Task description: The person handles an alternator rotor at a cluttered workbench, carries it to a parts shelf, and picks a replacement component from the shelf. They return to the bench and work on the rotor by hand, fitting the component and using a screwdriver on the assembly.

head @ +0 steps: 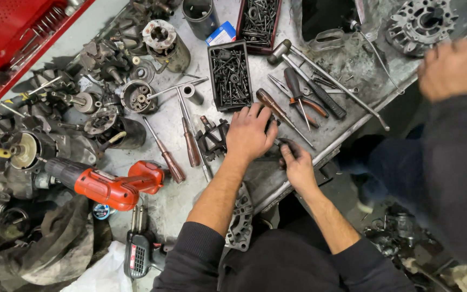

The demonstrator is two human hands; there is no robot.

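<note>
Rotor [212, 139] under two hands: left [251, 134] pressing it, right [297, 162] clamped on pliers [280, 144].

Even overhead light, soft shadows, sharp centre (motion blur upper right, edges bowed).

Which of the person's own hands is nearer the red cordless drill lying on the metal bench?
Left. The left hand rests on a dark metal part, right of the red cordless drill; the right hand lies farther right, at the bench edge.

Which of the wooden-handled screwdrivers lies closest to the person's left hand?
The one just right of the left hand, nearly touching its fingers, slanting toward the table edge. The other two lie farther left.
</note>
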